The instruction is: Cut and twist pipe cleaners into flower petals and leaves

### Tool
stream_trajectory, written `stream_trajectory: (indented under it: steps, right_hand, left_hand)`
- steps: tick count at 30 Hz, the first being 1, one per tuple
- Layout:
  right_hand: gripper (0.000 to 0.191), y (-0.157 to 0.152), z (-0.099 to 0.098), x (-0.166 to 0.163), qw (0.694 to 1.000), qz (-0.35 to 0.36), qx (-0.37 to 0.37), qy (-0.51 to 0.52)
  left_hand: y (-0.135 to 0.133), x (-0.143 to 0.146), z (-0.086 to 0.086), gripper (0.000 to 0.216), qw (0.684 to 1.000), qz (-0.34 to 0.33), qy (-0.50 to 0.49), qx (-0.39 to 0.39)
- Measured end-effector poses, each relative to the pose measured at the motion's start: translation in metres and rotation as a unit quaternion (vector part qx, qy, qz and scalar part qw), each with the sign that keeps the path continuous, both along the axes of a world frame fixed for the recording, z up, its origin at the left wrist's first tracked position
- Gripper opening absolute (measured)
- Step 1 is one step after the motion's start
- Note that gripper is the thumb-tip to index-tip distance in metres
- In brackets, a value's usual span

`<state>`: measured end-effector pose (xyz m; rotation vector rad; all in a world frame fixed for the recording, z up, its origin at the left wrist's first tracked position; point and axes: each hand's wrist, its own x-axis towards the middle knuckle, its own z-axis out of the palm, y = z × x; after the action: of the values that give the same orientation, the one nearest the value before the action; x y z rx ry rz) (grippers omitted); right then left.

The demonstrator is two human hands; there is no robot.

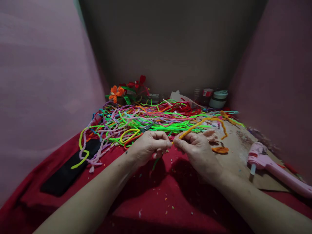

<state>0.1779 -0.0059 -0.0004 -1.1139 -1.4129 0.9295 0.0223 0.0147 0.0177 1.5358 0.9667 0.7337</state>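
An orange pipe cleaner [204,121] runs between my two hands, its long free part arching up and over to the right. Thumb and forefinger of my right hand [196,148] pinch it near one end. My left hand [149,146] is closed too, its fingertips meeting the short orange end. Below the left fingers a short green piece [155,164] shows; whether it is held I cannot tell. Just behind the left hand lie scissors [147,127] with yellow and orange handles. An orange petal-shaped piece [220,150] rests right of my right hand.
A tangled heap of coloured pipe cleaners [168,122] covers the back of the red cloth [151,201]. At right a pink glue gun [259,156] lies on cardboard [235,165]. A black flat object [65,175] is at left. Behind stand orange flowers [115,93] and a lidded cup [218,99].
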Motion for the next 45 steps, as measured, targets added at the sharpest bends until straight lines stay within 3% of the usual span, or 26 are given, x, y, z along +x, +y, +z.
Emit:
stream_trajectory:
  steps: [2,4,6,7,9,11,12,14,17,19,20,22,23,25,27,29,33,35,38,42,43,45]
  right_hand:
    - [0.017,0.000,-0.001,-0.001,1.000,-0.023,0.007,-0.019]
    - [0.019,0.002,-0.003,-0.002,0.998,-0.051,0.006,-0.031]
    - [0.022,0.004,-0.004,-0.003,0.998,-0.064,-0.002,-0.025]
    - [0.023,0.005,-0.004,-0.003,0.998,-0.061,-0.006,-0.016]
    - [0.022,0.006,-0.004,-0.002,0.999,-0.041,-0.013,0.009]
    - [0.019,0.006,-0.004,-0.001,0.999,-0.023,-0.012,0.026]
    - [0.018,0.005,-0.003,-0.001,0.999,-0.018,-0.005,0.028]
    - [0.016,0.004,-0.003,-0.001,1.000,-0.010,0.013,0.024]
    - [0.014,0.002,-0.002,-0.002,0.999,-0.002,0.031,0.016]
    - [0.014,0.001,-0.002,-0.002,0.999,-0.009,0.029,0.012]
    - [0.014,0.001,-0.003,-0.002,1.000,-0.015,0.025,0.010]
    - [0.015,0.000,-0.005,-0.003,1.000,-0.017,0.004,0.017]
    - [0.015,0.000,-0.006,-0.004,0.999,-0.013,-0.014,0.029]
    - [0.016,0.001,-0.009,-0.005,0.996,0.006,-0.050,0.072]
    - [0.015,0.003,-0.009,-0.005,0.990,0.032,-0.062,0.124]
    - [0.014,0.008,-0.007,-0.002,0.981,0.049,-0.047,0.180]
    - [0.015,0.020,0.004,0.011,0.952,0.057,-0.040,0.298]
    - [0.015,0.027,0.008,0.021,0.933,0.038,-0.050,0.354]
    - [0.011,0.038,0.011,0.034,0.912,-0.006,-0.067,0.404]
    - [0.004,0.045,0.011,0.043,0.890,-0.042,-0.088,0.446]
    - [0.005,0.046,0.011,0.043,0.886,-0.048,-0.088,0.452]
    - [0.010,0.045,0.012,0.041,0.879,-0.054,-0.084,0.467]
  left_hand:
    - [-0.004,0.005,-0.003,0.016,0.983,0.034,0.057,0.172]
    - [-0.007,0.009,-0.007,0.021,0.920,0.051,0.118,0.370]
    - [-0.009,0.012,-0.011,0.025,0.866,0.044,0.151,0.475]
    - [-0.009,0.012,-0.012,0.024,0.864,0.042,0.152,0.479]
    - [-0.007,0.010,-0.011,0.023,0.913,0.056,0.121,0.386]
    - [-0.004,0.007,-0.008,0.027,0.978,0.059,0.051,0.192]
    - [-0.003,0.005,-0.006,0.030,0.996,0.042,0.012,0.082]
    - [0.000,0.002,-0.003,0.031,0.994,-0.020,-0.057,-0.095]
    - [0.002,0.001,-0.002,0.022,0.972,-0.088,-0.106,-0.192]
    - [0.000,0.004,-0.002,0.017,0.981,-0.076,-0.087,-0.159]
    - [-0.002,0.006,-0.003,0.015,0.991,-0.056,-0.054,-0.104]
    - [-0.006,0.010,-0.006,0.016,0.995,-0.007,0.050,0.088]
    - [-0.008,0.011,-0.008,0.017,0.972,0.014,0.113,0.207]
    - [-0.011,0.012,-0.013,0.019,0.884,0.039,0.226,0.408]
    - [-0.011,0.011,-0.017,0.019,0.814,0.044,0.292,0.501]
    - [-0.009,0.008,-0.017,0.017,0.806,0.037,0.310,0.503]
    - [0.001,-0.002,-0.006,0.020,0.871,0.009,0.305,0.384]
    - [0.009,-0.010,0.001,0.023,0.887,-0.007,0.315,0.339]
    - [0.021,-0.025,0.007,0.024,0.863,0.003,0.351,0.364]
    - [0.033,-0.041,0.009,0.021,0.819,0.101,0.365,0.431]
    - [0.035,-0.043,0.010,0.020,0.826,0.141,0.333,0.432]
    - [0.036,-0.044,0.012,0.016,0.873,0.224,0.204,0.383]
